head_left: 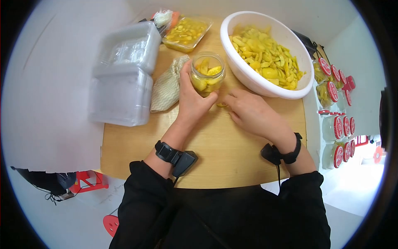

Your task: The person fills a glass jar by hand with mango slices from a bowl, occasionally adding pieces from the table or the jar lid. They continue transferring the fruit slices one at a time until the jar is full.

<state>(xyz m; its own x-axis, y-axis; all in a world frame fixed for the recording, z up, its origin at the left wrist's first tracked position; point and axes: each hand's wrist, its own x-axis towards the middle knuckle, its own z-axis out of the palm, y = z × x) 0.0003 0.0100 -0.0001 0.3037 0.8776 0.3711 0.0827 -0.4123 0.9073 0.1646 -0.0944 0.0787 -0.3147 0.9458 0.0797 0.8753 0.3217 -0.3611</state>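
While left hand [191,101] grasps jar [207,74] | right hand [248,112] half-hides slice [222,105] | its grip unclear

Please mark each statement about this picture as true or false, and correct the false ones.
1. The left hand holds a glass jar with yellow pieces inside. True.
2. The jar is closed with a red lid. False: it is open, with no lid on it.
3. The white bowl is empty. False: it holds many yellow pieces.
4. The right hand lies on the wooden table, right of the jar. True.
5. The jars with red lids stand on the table beside the cloth. False: they are off the table, at the right; the cloth lies left of the jar.
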